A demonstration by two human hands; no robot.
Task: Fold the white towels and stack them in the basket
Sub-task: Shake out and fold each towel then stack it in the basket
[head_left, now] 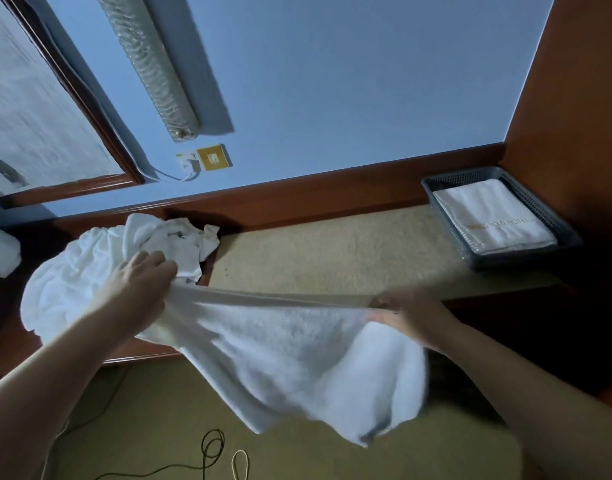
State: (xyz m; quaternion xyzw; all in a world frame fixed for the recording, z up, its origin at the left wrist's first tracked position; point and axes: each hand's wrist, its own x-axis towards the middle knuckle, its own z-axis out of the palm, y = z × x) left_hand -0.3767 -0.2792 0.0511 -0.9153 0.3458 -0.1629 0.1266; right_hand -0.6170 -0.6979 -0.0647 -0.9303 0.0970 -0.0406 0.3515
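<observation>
The left hand [143,277] and the right hand [406,315] each pinched one end of a white towel [290,358], with fingers curled tight on its top edge. They held it up in the air and pulled that edge straight, probably so the towel would hang flat and be easy to fold. The rest of it drooped down in front of the desk [332,251]. More white towels sat in a messy pile [90,268] on the left, just behind the left hand, waiting their turn. Far off on the right, the gray basket [554,216] stood in the desk's corner with a folded towel [495,216] already lying inside, leaving the middle of the desk free for folding.
</observation>
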